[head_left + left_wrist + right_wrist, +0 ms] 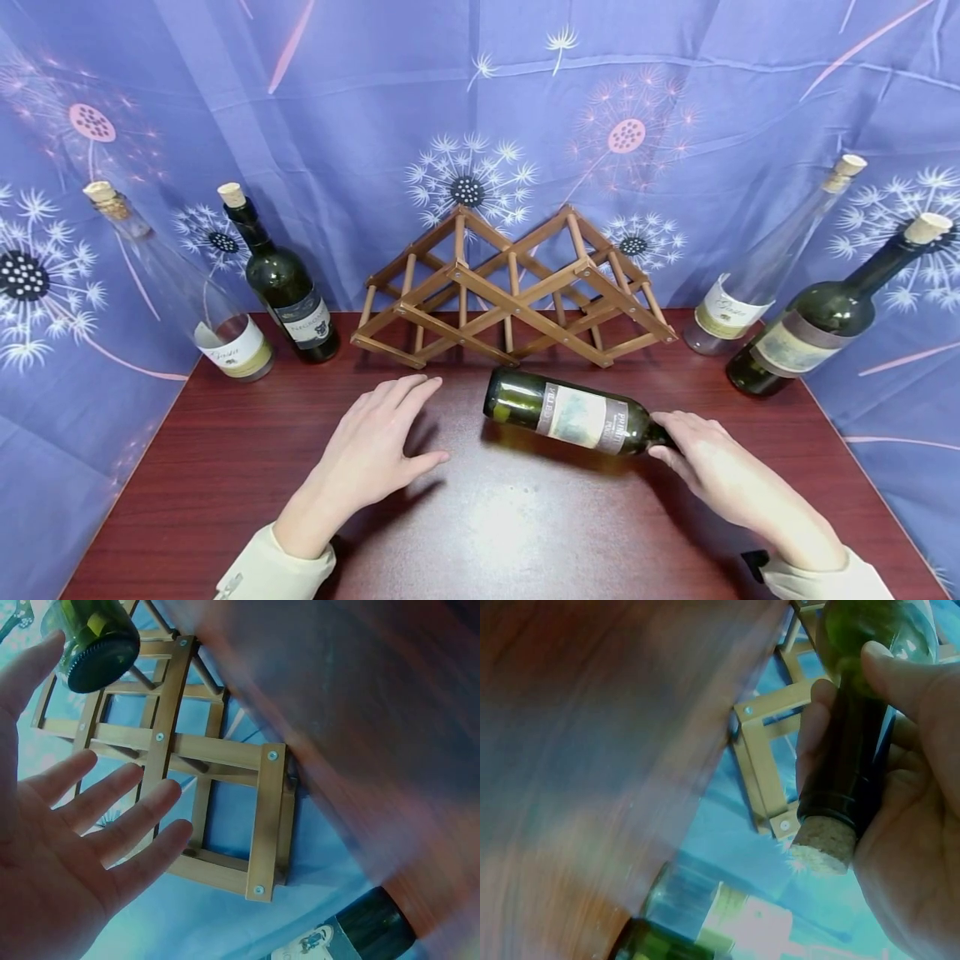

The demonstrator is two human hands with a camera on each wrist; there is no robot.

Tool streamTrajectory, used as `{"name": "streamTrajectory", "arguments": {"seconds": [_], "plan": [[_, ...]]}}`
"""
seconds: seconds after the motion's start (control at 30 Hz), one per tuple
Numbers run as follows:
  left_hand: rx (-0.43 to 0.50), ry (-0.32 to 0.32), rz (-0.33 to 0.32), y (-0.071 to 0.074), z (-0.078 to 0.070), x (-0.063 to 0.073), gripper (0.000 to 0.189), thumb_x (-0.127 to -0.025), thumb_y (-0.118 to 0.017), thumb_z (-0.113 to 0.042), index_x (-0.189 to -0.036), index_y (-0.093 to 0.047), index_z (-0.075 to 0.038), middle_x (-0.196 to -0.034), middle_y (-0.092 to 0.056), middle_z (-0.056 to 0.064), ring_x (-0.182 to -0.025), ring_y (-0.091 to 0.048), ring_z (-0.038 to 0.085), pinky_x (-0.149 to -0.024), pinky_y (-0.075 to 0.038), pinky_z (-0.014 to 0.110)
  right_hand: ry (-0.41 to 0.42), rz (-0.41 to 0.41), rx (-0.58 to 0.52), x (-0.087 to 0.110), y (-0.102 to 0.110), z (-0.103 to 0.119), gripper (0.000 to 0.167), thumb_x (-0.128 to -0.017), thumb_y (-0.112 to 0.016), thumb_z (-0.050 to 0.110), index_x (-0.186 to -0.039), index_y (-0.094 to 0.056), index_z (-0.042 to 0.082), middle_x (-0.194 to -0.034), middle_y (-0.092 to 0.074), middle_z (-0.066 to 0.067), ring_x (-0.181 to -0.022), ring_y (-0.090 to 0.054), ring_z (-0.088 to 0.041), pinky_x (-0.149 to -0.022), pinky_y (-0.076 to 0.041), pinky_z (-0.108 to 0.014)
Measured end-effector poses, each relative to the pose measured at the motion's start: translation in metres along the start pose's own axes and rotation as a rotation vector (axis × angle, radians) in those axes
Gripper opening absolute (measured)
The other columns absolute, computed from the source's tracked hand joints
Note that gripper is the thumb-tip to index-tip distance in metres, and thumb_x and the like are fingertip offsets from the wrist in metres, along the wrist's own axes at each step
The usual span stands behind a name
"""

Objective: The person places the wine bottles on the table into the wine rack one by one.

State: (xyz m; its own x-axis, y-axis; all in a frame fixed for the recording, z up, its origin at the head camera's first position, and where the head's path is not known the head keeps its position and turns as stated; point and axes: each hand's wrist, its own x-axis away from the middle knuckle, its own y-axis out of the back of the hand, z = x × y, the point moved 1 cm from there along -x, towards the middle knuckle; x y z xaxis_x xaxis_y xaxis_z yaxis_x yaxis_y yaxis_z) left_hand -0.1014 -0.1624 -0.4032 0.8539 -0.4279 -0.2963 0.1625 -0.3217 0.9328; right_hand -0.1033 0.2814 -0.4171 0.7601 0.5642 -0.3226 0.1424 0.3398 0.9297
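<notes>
A green wine bottle (577, 417) with a cork (825, 841) lies on its side in front of the wooden wine rack (517, 304). By its neck (847, 757) my right hand (712, 467) grips it, fingers and thumb curled round the dark glass. The base of the bottle points left, toward my left hand (375, 442). That hand is spread over the table, apart from the bottle and holding nothing. In the left wrist view the bottle's round base (103, 664) shows beyond the thumb. The rack has diamond-shaped openings and holds no bottle.
At the back left stand a clear corked bottle (232, 342) and a dark green one (300, 312). Another clear bottle (731, 312) and a green bottle (798, 342) stand at the back right. A purple-blue dandelion cloth (360, 100) hangs behind the reddish-brown table (540, 558).
</notes>
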Motion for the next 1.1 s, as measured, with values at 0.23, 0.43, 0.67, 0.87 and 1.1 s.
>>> {"name": "streamTrajectory", "arguments": {"seconds": [0.23, 0.43, 0.67, 0.87, 1.1], "plan": [[-0.003, 0.014, 0.005, 0.000, 0.003, 0.002, 0.094, -0.081, -0.087, -0.060, -0.156, -0.052, -0.016, -0.151, -0.056, 0.008, -0.134, -0.056, 0.033, -0.105, -0.049, 0.057, -0.015, -0.012, 0.011, 0.008, 0.003, -0.009, 0.037, -0.084, -0.087, 0.007, -0.116, -0.068, 0.008, -0.102, -0.068, 0.005, -0.089, -0.066, -0.015, -0.076, -0.054, -0.046], [0.003, 0.016, -0.004, -0.001, 0.005, 0.004, 0.095, -0.080, -0.088, -0.059, -0.156, -0.051, -0.015, -0.153, -0.054, 0.009, -0.136, -0.054, 0.035, -0.106, -0.048, 0.058, 0.022, -0.059, 0.009, 0.015, 0.003, -0.017, 0.041, -0.079, -0.088, 0.003, -0.114, -0.067, 0.007, -0.099, -0.069, 0.005, -0.087, -0.068, -0.014, -0.075, -0.056, -0.038], [-0.003, 0.017, -0.007, -0.002, 0.008, 0.006, 0.096, -0.081, -0.086, -0.062, -0.156, -0.051, -0.015, -0.153, -0.054, 0.009, -0.137, -0.053, 0.035, -0.107, -0.047, 0.058, -0.007, -0.083, 0.006, 0.023, 0.007, -0.027, 0.039, -0.079, -0.089, 0.002, -0.110, -0.067, 0.010, -0.096, -0.066, 0.010, -0.085, -0.065, -0.010, -0.078, -0.050, -0.023], [-0.005, 0.017, -0.009, -0.002, 0.009, 0.006, 0.096, -0.081, -0.085, -0.062, -0.156, -0.051, -0.015, -0.153, -0.053, 0.009, -0.138, -0.053, 0.035, -0.107, -0.047, 0.058, -0.042, -0.095, 0.009, 0.030, 0.011, -0.034, 0.040, -0.079, -0.088, 0.001, -0.112, -0.066, 0.009, -0.099, -0.067, 0.007, -0.088, -0.067, -0.013, -0.083, -0.047, -0.018], [-0.005, 0.021, -0.009, -0.001, 0.010, 0.006, 0.095, -0.081, -0.085, -0.062, -0.156, -0.051, -0.015, -0.153, -0.054, 0.010, -0.137, -0.053, 0.034, -0.107, -0.047, 0.058, -0.097, -0.086, 0.006, 0.040, 0.016, -0.044, 0.040, -0.083, -0.087, 0.002, -0.117, -0.067, 0.008, -0.103, -0.069, 0.004, -0.092, -0.069, -0.017, -0.087, -0.043, -0.013]]}}
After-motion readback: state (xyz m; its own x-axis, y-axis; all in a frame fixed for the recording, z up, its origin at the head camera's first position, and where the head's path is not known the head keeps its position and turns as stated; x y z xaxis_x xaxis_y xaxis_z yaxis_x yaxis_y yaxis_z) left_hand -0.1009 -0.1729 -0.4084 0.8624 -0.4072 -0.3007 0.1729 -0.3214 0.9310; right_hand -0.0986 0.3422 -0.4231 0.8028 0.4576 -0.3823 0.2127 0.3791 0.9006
